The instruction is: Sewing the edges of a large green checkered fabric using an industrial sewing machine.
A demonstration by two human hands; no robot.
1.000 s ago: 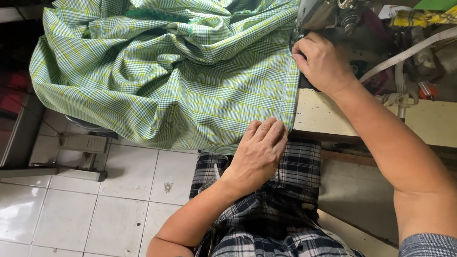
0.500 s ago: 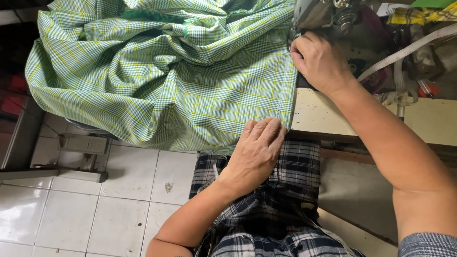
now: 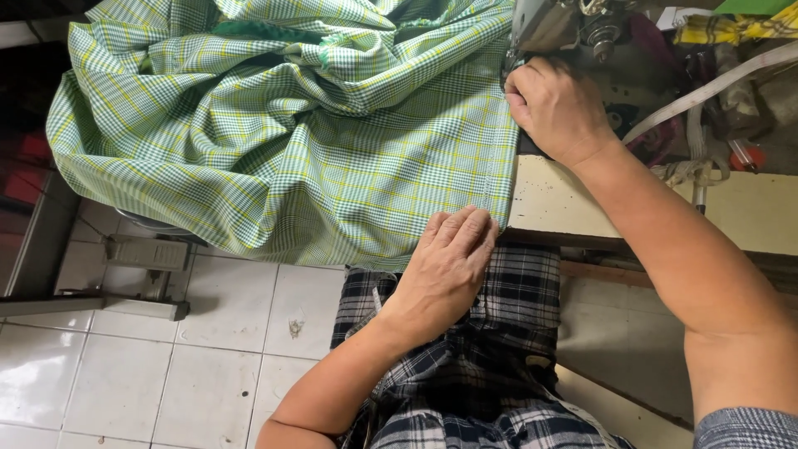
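Head view, one item in hand: green-and-yellow plaid fabric [image 3: 316, 141], heaped in folds and spread flat toward the sewing machine [image 3: 549, 25], its near edge hanging over the front of the desk [image 3: 565, 208]. Landmark for all places: the sewing machine.

Right hand [image 3: 559, 108]: just below the machine's head, knuckles up, fingers [image 3: 519, 104] curled narrow and pressing the fabric's right edge flat against the desk. Whether they pinch the cloth cannot be told.

Left hand [image 3: 445, 262]: well below the machine, at the desk's front edge, palm down, fingers together and laid flat on the fabric's lower hem corner, over a lap in dark plaid cloth [image 3: 490, 349].

Change against the earlier frames: the bunched left part of the fabric sits slightly nearer the machine and higher than half a second ago; both hands keep the same stations and the same flat press.

Surroundings: white strap [image 3: 706, 87] running right of the machine; yellow plaid scraps [image 3: 731, 29] at the far right of it; white tiled floor [image 3: 125, 366] below left, with a grey metal stand foot [image 3: 91, 303] on it.
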